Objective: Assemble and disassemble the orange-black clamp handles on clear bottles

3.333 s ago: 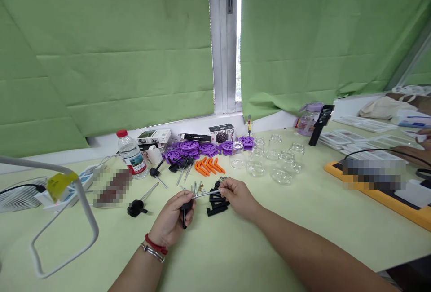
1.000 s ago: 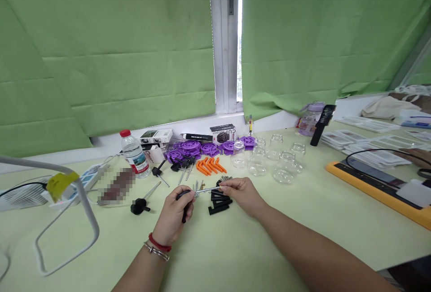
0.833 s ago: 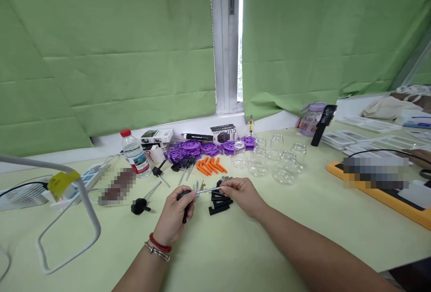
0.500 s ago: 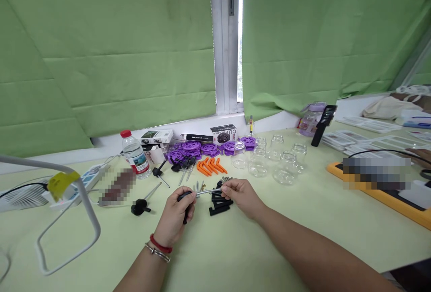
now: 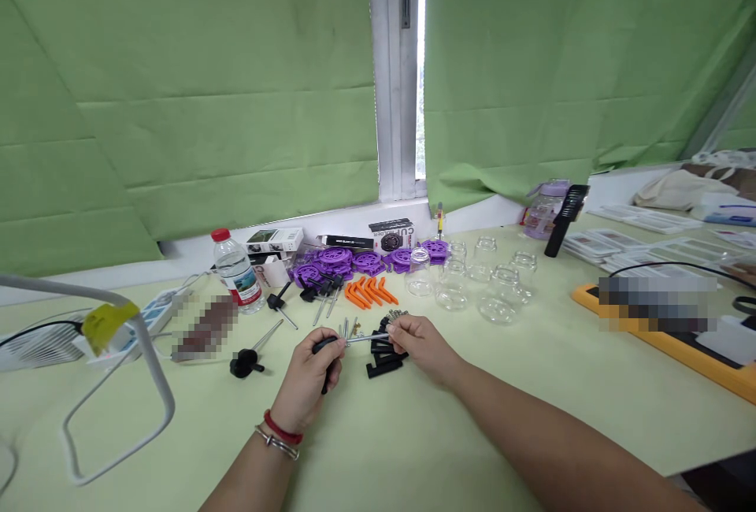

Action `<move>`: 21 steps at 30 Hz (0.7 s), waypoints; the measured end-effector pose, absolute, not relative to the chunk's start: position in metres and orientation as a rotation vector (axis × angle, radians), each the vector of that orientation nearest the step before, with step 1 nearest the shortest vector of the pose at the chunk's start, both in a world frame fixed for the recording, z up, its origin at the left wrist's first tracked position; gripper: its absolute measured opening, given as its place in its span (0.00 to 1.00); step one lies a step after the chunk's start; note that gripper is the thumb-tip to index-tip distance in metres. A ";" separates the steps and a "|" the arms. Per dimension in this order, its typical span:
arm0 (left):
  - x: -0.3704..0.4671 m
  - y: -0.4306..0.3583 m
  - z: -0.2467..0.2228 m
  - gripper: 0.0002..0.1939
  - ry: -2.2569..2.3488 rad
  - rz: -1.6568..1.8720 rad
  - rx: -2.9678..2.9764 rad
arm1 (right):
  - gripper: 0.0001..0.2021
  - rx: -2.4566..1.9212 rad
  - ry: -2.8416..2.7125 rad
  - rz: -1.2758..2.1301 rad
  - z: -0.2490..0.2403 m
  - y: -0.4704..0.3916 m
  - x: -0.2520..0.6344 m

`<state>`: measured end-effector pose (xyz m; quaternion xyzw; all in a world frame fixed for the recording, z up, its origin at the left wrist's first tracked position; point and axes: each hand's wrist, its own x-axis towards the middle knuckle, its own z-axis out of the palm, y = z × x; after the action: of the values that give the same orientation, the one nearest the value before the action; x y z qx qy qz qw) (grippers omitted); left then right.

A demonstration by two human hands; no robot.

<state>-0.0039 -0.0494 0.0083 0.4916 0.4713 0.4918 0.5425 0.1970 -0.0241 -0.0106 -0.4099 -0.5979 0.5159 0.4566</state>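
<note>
My left hand is closed round a black part near the middle of the table. From it a thin metal rod reaches right, and my right hand pinches its far end between thumb and fingers. Black plastic pieces lie behind and below the rod, partly hidden by my right hand. Small metal screws are just beyond them. Several orange bent pieces form a row farther back. Left of my hands rests a black knob with a metal rod.
Purple wheel-like parts and boxes line the back. Clear jars stand right of centre. A water bottle and a grey metal frame are at left, an orange-edged object at right.
Both hands keep nearly the same place and grip on the black part and rod. At the far right edge, another person's hand has shifted slightly.
</note>
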 end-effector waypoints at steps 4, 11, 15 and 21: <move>-0.004 -0.050 0.008 0.11 1.124 1.168 1.174 | 0.18 -1.038 -1.498 1.259 -0.014 -0.024 0.195; -0.004 -0.050 0.006 0.12 1.134 1.154 1.185 | 0.21 -1.096 -1.484 1.230 -0.017 -0.026 0.190; -0.004 -0.050 0.007 0.12 1.137 1.149 1.194 | 0.22 -1.112 -1.460 1.231 -0.019 -0.026 0.189; -0.004 -0.049 0.007 0.12 1.131 1.156 1.185 | 0.21 -1.056 -1.359 1.395 -0.014 -0.026 0.190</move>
<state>-0.0043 -0.0494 0.0072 0.4982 0.4754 0.4859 0.5382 0.1897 -0.0263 -0.0140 -0.4264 -0.5490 0.5632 0.4467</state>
